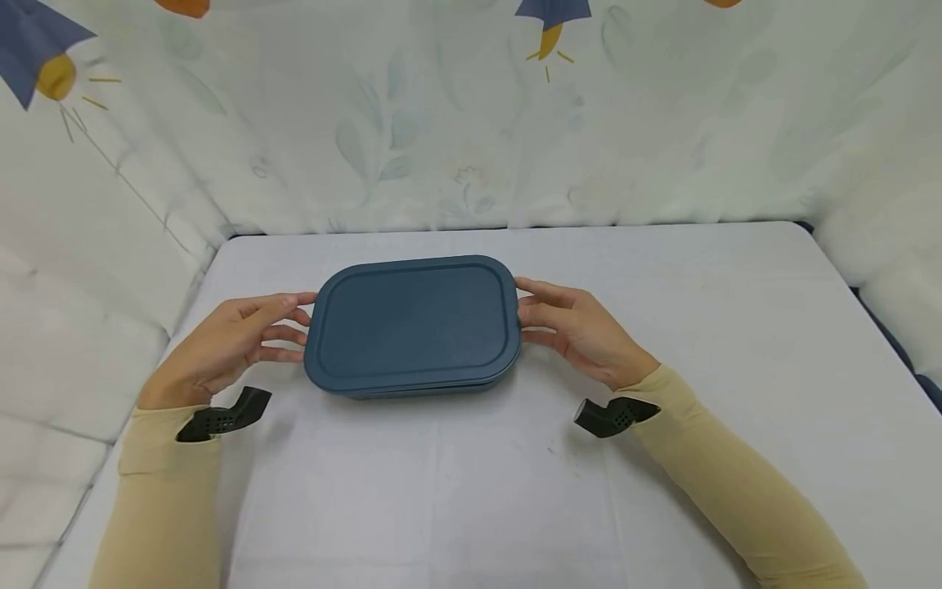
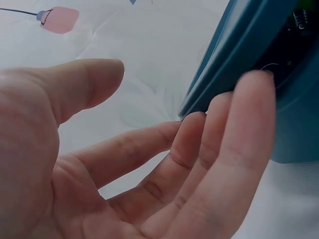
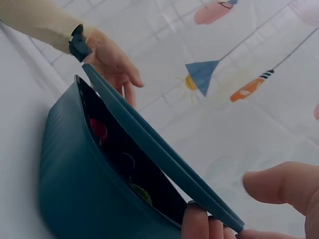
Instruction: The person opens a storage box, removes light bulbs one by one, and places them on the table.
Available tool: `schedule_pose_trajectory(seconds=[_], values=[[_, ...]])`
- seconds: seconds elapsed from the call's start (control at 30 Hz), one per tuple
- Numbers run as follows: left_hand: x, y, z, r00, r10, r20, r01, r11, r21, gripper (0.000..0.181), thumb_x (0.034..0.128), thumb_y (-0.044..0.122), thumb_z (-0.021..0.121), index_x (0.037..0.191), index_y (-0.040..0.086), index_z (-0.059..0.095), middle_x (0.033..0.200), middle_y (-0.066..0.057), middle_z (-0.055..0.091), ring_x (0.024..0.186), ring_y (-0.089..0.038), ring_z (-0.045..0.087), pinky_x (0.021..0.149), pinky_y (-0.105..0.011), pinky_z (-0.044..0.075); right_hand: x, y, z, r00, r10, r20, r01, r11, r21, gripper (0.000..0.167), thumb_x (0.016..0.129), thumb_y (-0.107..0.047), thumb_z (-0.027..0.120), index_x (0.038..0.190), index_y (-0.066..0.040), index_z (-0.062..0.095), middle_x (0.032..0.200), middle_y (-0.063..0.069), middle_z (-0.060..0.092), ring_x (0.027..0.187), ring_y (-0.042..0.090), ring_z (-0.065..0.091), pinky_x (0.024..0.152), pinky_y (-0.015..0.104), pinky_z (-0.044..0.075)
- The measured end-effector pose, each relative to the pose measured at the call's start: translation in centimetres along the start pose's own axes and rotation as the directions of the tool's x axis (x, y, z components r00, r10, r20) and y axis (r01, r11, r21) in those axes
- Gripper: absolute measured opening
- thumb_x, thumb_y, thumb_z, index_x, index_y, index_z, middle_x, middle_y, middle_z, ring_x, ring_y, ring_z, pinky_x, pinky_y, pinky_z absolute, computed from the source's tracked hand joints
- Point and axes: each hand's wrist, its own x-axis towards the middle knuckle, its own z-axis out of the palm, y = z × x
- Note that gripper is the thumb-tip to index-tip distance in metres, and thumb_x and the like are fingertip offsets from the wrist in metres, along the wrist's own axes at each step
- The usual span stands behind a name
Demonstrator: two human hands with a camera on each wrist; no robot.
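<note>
A dark blue-green rectangular lid (image 1: 415,323) with rounded corners lies over its matching box (image 3: 75,169). Through a gap under the lid, seen in the right wrist view, a red item (image 3: 98,130) and a green item (image 3: 141,193) show inside, too partly hidden to name. My left hand (image 1: 228,343) touches the lid's left edge with extended fingertips, its thumb standing apart. At the opposite end, fingertips of my right hand (image 1: 581,331) sit under the lid's rim, and that thumb is also off the lid.
A white-covered table (image 1: 441,491) carries the box. Pale patterned curtains (image 1: 471,131) hang behind and at the sides. Each wrist wears a black camera mount, on the left (image 1: 224,415) and on the right (image 1: 614,415), over beige sleeves.
</note>
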Motion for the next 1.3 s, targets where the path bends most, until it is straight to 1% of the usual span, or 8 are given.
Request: schedule_pose_trajectory(seconds=[0.23, 0.43, 0.5, 0.6, 0.73, 0.9, 1.1, 1.3], values=[[0.0, 0.0, 0.4, 0.999, 0.038, 0.012, -0.039, 0.999, 0.015, 0.048, 0.1066, 0.023, 0.055, 0.153, 0.011, 0.049, 0.121, 0.001, 0.069, 0.105, -0.017, 0.074, 0.088, -0.035, 0.062, 0.3, 0.1, -0.9, 1.0, 0.004, -0.008, -0.005, 0.999, -0.045, 0.071, 0.09, 0.0, 0.069, 0.155, -0.017, 0.046, 0.133, 0.011, 0.057, 0.097, 0.015, 0.071, 0.098, 0.029, 0.058], [0.2, -0.1, 0.5, 0.992, 0.115, 0.06, -0.116, 0.993, 0.01, 0.054, 0.1032, 0.006, 0.057, 0.155, 0.007, 0.042, 0.117, -0.002, 0.07, 0.109, -0.014, 0.071, 0.092, -0.037, 0.061, 0.3, -0.1, -1.5, 1.0, -0.002, -0.006, 0.001, 0.998, -0.061, 0.073, 0.089, 0.001, 0.071, 0.156, -0.019, 0.046, 0.135, 0.01, 0.055, 0.101, 0.014, 0.069, 0.097, 0.026, 0.056], [0.3, 0.0, 0.5, 0.99, 0.125, 0.059, -0.126, 0.992, 0.019, 0.056, 0.1016, 0.004, 0.058, 0.155, 0.007, 0.042, 0.119, -0.003, 0.068, 0.107, -0.015, 0.071, 0.091, -0.035, 0.061, 0.3, -0.2, -1.7, 1.0, 0.001, -0.008, -0.001, 0.998, -0.071, 0.074, 0.09, 0.001, 0.071, 0.156, -0.019, 0.045, 0.135, 0.009, 0.055, 0.102, 0.014, 0.069, 0.097, 0.025, 0.056], [0.4, 0.4, 0.7, 0.994, 0.1, 0.044, -0.102, 0.993, 0.053, 0.06, 0.0992, 0.004, 0.063, 0.156, 0.011, 0.043, 0.124, -0.004, 0.064, 0.103, -0.015, 0.072, 0.092, -0.032, 0.061, 0.2, -0.5, -2.0, 1.0, 0.003, -0.012, -0.004, 0.996, -0.084, 0.075, 0.089, 0.001, 0.071, 0.156, -0.02, 0.046, 0.135, 0.009, 0.054, 0.101, 0.014, 0.069, 0.097, 0.025, 0.056], [0.7, 0.8, 1.2, 0.998, 0.055, 0.032, -0.057, 0.997, 0.058, 0.066, 0.0963, 0.005, 0.068, 0.157, 0.014, 0.042, 0.125, -0.003, 0.06, 0.097, -0.01, 0.072, 0.091, -0.029, 0.06, 0.2, -0.9, -2.4, 1.0, -0.005, -0.009, 0.004, 0.996, -0.093, 0.075, 0.088, 0.001, 0.072, 0.155, -0.02, 0.046, 0.134, 0.008, 0.056, 0.101, 0.014, 0.07, 0.098, 0.026, 0.055], [1.4, 1.1, 1.8, 0.997, 0.058, 0.055, -0.061, 0.997, 0.053, 0.069, 0.0958, 0.005, 0.068, 0.158, 0.012, 0.039, 0.122, -0.001, 0.058, 0.096, -0.005, 0.071, 0.089, -0.027, 0.06, 0.0, -1.3, -3.2, 0.999, -0.04, 0.006, 0.041, 0.994, -0.102, 0.075, 0.088, 0.003, 0.071, 0.156, -0.017, 0.045, 0.131, 0.006, 0.061, 0.101, 0.015, 0.071, 0.097, 0.025, 0.054], [2.1, 1.9, 2.4, 0.998, 0.056, 0.04, -0.06, 0.993, 0.106, 0.068, 0.0956, 0.011, 0.071, 0.157, 0.017, 0.042, 0.124, -0.002, 0.057, 0.097, -0.005, 0.07, 0.09, -0.025, 0.058, -0.3, -1.9, -4.2, 0.999, -0.048, -0.008, 0.046, 0.986, -0.158, 0.075, 0.088, 0.001, 0.072, 0.156, -0.016, 0.045, 0.129, 0.006, 0.06, 0.104, 0.014, 0.072, 0.097, 0.025, 0.054], [3.1, 2.9, 3.2, 0.994, 0.074, 0.077, -0.083, 0.99, 0.116, 0.071, 0.0961, 0.013, 0.07, 0.159, 0.017, 0.039, 0.127, -0.004, 0.054, 0.103, -0.006, 0.069, 0.09, -0.021, 0.056, -0.5, -2.5, -5.3, 0.998, -0.058, -0.011, 0.056, 0.984, -0.168, 0.077, 0.089, 0.004, 0.07, 0.158, -0.014, 0.041, 0.132, 0.006, 0.059, 0.103, 0.013, 0.071, 0.097, 0.023, 0.053]])
